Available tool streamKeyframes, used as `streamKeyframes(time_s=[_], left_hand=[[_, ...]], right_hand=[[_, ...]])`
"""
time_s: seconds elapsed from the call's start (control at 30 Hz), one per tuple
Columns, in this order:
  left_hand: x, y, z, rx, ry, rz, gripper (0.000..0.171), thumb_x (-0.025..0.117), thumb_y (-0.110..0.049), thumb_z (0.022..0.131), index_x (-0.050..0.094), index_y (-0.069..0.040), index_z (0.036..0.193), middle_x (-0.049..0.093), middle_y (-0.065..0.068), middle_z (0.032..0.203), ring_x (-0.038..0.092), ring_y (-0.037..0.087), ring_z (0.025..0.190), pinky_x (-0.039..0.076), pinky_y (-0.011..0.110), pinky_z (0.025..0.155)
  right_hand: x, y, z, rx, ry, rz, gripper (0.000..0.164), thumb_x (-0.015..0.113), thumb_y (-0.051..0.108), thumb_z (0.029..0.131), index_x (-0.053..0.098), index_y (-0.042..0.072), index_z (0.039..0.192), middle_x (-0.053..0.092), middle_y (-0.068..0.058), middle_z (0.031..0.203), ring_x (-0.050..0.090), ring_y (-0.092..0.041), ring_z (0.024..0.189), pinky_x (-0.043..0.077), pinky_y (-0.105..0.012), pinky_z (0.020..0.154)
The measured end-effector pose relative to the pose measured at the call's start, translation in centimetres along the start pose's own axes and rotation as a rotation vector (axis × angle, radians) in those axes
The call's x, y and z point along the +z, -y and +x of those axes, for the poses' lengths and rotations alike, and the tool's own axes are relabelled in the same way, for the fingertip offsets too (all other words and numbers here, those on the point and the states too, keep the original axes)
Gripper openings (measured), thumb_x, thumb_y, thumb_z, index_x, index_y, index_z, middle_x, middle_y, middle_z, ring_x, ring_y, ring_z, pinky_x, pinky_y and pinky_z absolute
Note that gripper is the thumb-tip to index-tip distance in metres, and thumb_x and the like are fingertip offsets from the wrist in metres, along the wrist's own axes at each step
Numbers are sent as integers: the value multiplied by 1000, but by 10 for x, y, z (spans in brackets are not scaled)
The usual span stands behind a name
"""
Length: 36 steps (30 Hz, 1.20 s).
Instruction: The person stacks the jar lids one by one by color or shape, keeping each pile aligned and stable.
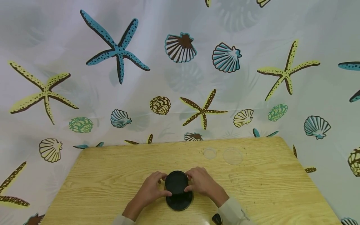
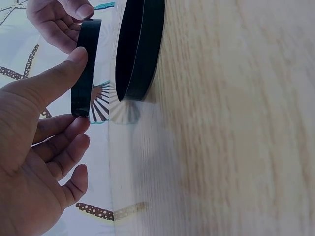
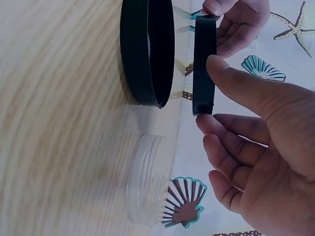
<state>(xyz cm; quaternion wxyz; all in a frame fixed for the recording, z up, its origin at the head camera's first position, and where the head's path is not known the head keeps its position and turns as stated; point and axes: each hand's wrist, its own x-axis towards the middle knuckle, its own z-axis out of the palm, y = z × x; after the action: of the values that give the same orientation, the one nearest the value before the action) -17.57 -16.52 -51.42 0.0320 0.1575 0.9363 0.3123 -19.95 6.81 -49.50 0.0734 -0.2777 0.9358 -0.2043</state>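
Note:
My left hand [image 1: 151, 189] and right hand [image 1: 203, 182] hold a flat round black lid [image 1: 176, 182] between them, each pinching its rim with thumb and fingertips from its own side. The lid is raised above the table, as the left wrist view shows a gap under the lid [image 2: 86, 69]. Directly below rests a wider, shallow black round dish [image 1: 180, 204], its hollow side up. In the right wrist view the dish [image 3: 135, 54] stands on the wood with its raised wall showing. The lid overlaps the far part of the dish in the head view.
Two clear round dishes, a small one [image 1: 209, 153] and a larger one [image 1: 232, 156], lie toward the back right of the wooden table [image 1: 118, 168]. A small black object [image 1: 217, 219] sits by the right sleeve. Behind hangs a curtain [image 1: 157, 75] with starfish and shells.

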Motion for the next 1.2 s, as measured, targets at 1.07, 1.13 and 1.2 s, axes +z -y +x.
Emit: streamKeyframes(time_s=[1.07,1.13,1.2], left_hand=[[11,-1,-8,18,16,25,55,87,-34,64,63,-9,106,59,-3,95,50,13,82,43,27,67],[12,-1,-8,19,18,28,55,87,-34,64,63,-9,107,59,-3,95,51,13,82,43,27,67],[12,-2,-9,21,18,25,55,87,-34,64,63,-9,107,59,-2,95,51,13,83,43,27,67]], right_hand=[[13,-1,-13,29,-12,41,38,84,35,70,66,13,96,56,8,76,45,-7,75,34,-29,73],[13,-2,-13,28,-14,44,39,84,35,70,67,13,97,57,8,76,45,-7,74,34,-29,72],[14,-2,-13,29,-15,48,40,84,35,70,67,12,99,57,8,76,45,-7,75,34,-28,72]])
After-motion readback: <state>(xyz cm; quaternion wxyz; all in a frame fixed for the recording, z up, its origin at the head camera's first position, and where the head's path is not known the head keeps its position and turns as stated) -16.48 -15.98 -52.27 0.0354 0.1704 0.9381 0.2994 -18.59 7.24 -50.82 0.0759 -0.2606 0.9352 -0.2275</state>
